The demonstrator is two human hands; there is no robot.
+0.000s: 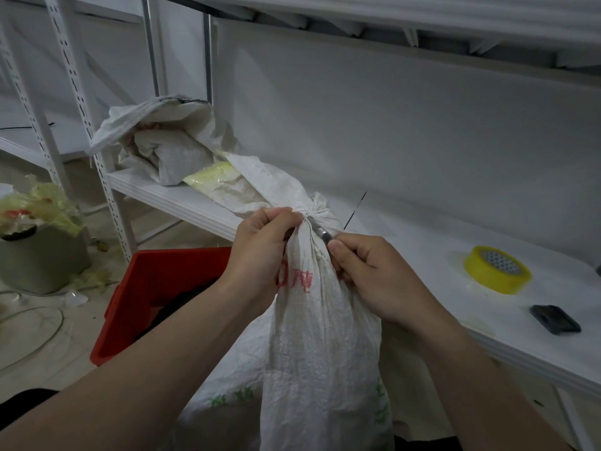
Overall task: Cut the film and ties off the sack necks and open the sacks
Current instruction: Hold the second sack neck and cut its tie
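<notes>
Sack neck [320, 212] — knife [322, 233] tip against it

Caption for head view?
Left hand pinches tied neck of white woven sack; right hand holds small metal blade against that neck.

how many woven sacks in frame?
2 for sure: the tied sack in front, and a crumpled sack on the shelf behind. Green-printed fabric low down may be a third.

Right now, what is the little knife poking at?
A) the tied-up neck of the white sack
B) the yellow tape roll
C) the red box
A: the right hand holds the knife with its tip at the tied neck of the sack, which the left hand pinches.
</notes>
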